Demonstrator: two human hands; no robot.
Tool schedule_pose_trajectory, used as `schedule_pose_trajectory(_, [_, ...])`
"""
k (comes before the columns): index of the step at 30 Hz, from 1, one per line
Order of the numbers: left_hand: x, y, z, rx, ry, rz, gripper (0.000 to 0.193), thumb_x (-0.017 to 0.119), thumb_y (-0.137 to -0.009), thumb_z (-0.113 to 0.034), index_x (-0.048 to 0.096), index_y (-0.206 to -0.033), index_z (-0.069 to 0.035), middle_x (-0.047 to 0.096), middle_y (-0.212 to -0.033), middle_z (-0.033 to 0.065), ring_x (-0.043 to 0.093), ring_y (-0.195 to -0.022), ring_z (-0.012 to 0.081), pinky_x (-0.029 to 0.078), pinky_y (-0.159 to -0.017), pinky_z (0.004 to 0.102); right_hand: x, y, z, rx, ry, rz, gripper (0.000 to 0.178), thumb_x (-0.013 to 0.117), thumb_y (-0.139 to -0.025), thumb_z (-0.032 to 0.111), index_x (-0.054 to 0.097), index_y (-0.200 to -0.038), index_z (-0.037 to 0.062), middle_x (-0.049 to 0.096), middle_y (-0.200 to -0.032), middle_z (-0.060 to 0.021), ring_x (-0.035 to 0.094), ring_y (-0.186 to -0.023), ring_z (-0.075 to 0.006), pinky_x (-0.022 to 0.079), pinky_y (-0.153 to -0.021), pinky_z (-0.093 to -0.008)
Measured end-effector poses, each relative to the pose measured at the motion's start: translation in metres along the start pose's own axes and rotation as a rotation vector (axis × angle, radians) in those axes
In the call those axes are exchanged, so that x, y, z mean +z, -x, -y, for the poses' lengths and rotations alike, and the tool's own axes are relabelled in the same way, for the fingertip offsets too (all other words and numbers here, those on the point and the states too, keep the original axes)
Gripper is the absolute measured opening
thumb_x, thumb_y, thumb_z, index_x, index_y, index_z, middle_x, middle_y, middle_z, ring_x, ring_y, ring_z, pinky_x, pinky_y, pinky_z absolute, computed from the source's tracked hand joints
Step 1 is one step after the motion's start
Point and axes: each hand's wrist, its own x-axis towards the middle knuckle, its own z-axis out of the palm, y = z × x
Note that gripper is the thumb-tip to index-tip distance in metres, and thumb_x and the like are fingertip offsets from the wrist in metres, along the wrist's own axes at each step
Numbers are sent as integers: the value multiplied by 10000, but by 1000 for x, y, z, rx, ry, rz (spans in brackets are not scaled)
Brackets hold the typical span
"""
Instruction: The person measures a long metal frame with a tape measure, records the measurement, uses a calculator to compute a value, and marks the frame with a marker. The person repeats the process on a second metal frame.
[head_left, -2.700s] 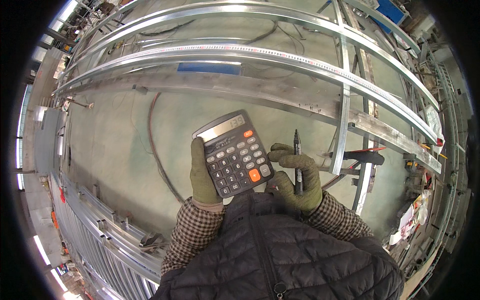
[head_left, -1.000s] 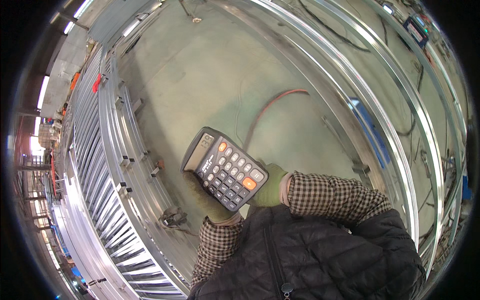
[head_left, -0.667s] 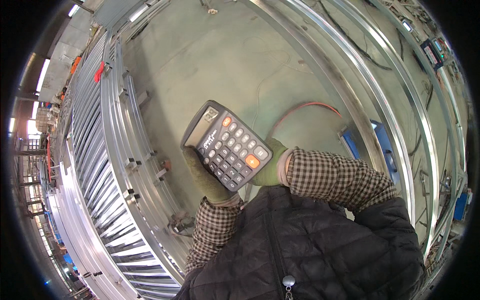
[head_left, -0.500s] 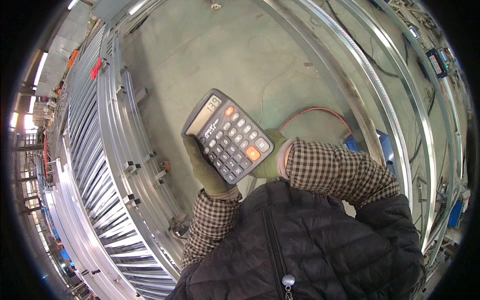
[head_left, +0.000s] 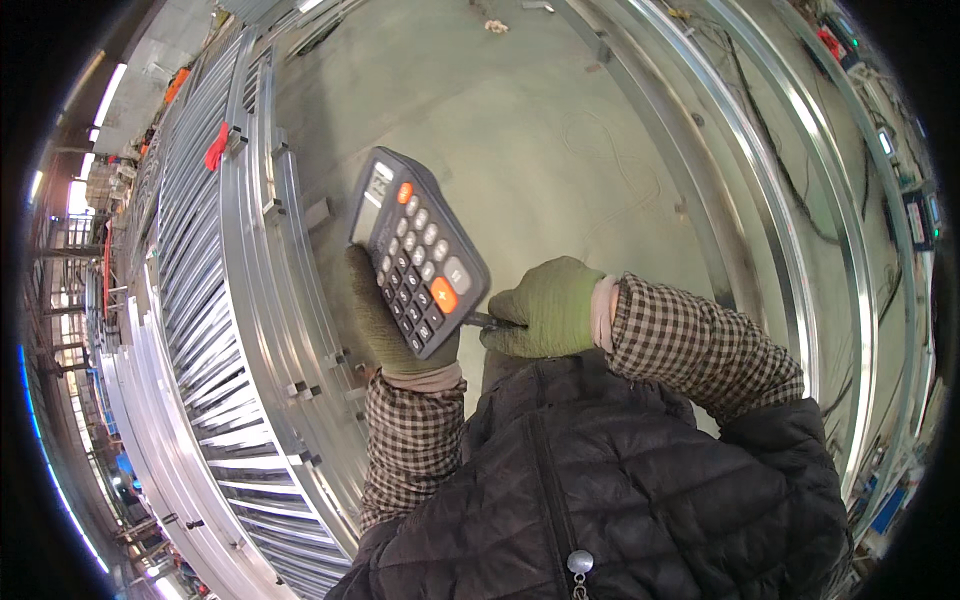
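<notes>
A dark grey calculator (head_left: 412,262) with black, grey and orange keys is tilted in front of my chest. My left hand (head_left: 378,322), in a green glove, grips it along its left and lower edge, the thumb lying on its left side. To the right of it, my right hand (head_left: 552,310), in a lighter green glove, is closed round a slim dark stick-like thing (head_left: 486,320). Its tip points at the calculator's lower right corner; whether they touch I cannot tell. The fingers beneath the calculator are hidden.
At left lies a large rack of shiny metal profiles (head_left: 215,330), with a red cloth or glove (head_left: 216,147) on it. Long curved-looking metal rails (head_left: 780,230) run along the right, with a dark cable (head_left: 765,130) among them. Grey-green floor (head_left: 500,130) lies beyond my hands.
The calculator has moved left and turned more edge-on. My right hand has come out from behind it to the right, showing the slim dark thing. The view has shifted slightly.
</notes>
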Motion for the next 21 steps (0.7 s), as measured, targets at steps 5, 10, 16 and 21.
schedule_pose_trajectory(5, [6, -109, -16, -56, 73, 114, 495, 574, -1110, -421, 622, -1431, -47, 718, -1367, 152, 770, -1126, 273, 696, -842, 514, -72, -64, -41, 1, -16, -5, 626, 436, -1051, 589, 743, -1266, 88, 778, -1027, -187, 739, -1022, -401, 557, -942, -526])
schedule_pose_trajectory(10, [-2, -252, -38, -77, -15, 229, 530, 600, -1103, -429, 613, -1451, -30, 704, -1407, 137, 732, -1205, 251, 647, -987, 420, -157, -160, -93, -9, -22, -99, 607, 439, -1047, 572, 765, -1218, 90, 782, -1041, -185, 738, -1022, -406, 556, -940, -530])
schedule_pose_trajectory(16, [4, -414, -90, -197, -3, 254, 520, 613, -1098, -418, 633, -1431, -18, 721, -1371, 153, 734, -1203, 264, 638, -1011, 451, -276, -252, -127, 98, 12, -73, 538, 495, -1036, 574, 771, -1228, 153, 786, -1081, -162, 736, -1032, -403, 562, -939, -516])
schedule_pose_trajectory(21, [23, -529, -117, -215, -59, 255, 532, 623, -1089, -429, 641, -1425, -17, 726, -1362, 152, 741, -1184, 272, 640, -992, 468, -356, -312, -159, 113, -51, -126, 566, 474, -1034, 558, 787, -1200, 117, 786, -1088, -166, 732, -1036, -404, 555, -933, -528])
